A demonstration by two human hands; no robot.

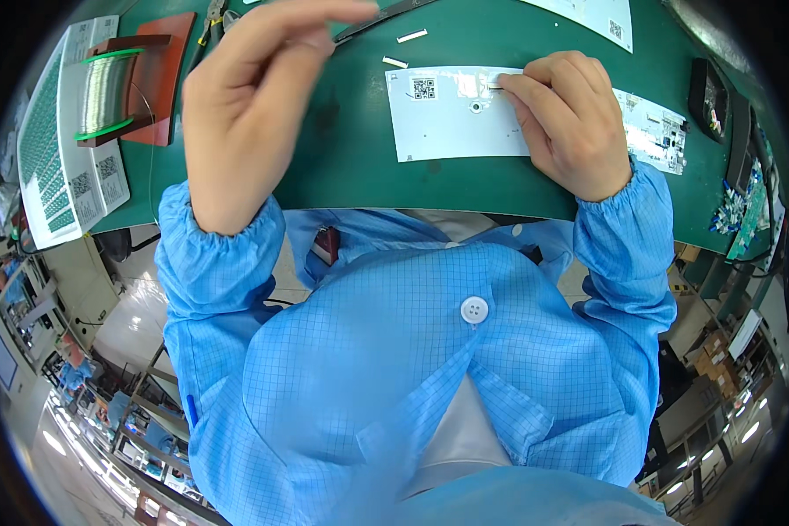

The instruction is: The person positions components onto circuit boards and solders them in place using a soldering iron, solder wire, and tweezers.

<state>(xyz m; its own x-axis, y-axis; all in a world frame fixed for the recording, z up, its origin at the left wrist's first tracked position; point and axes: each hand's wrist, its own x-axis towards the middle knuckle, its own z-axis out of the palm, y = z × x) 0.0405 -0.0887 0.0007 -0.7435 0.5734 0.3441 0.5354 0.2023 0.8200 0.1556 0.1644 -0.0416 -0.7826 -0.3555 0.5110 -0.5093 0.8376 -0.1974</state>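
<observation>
A white circuit board point(456, 127) with a square printed code lies flat on the green mat. My right hand point(574, 123) rests over its right part, fingers curled and the index fingertip pressed to the board's upper middle. Whatever small piece sits under those fingertips is mostly hidden. Raised above the mat to the left, my left hand point(254, 114) is slightly blurred, its index finger stretched rightward and apart from the thumb, with nothing visible in it. Beyond the board lie two small white strip-like parts, one farther off point(412, 36) and one by the board's edge point(394, 62).
At left stand a solder wire spool point(110, 95) on a brown holder and a white panel point(96, 193). Pliers point(209, 31) and a dark tool point(386, 19) lie at the back. More boards point(653, 131) and a black tray point(708, 101) are at right.
</observation>
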